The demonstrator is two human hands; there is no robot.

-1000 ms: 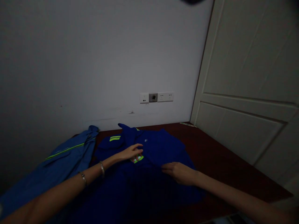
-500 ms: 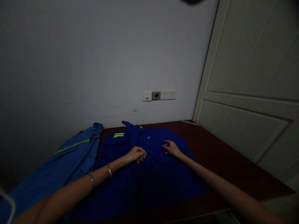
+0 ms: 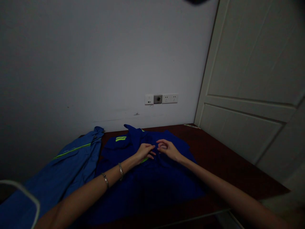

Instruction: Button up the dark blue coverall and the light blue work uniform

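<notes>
Near left, a white loop (image 3: 37, 207) sat by our left forearm; swinging left risked a snag. Our bracelets (image 3: 121, 171) hung over the dark blue garment (image 3: 176, 186), mid-surface, and could've caught cloth. Left hand (image 3: 143, 151) and right hand (image 3: 170, 151) had fingers bent, nearly meeting; couldn't tell if either pinched fabric. Dim light made mis-grabs likelier. Farther, rumpled folds could've bunched if pulled unevenly.

Dim grey wall (image 3: 114, 57); pale panelled door (image 3: 250, 79); dark reddish tabletop (image 3: 221, 162)
</notes>
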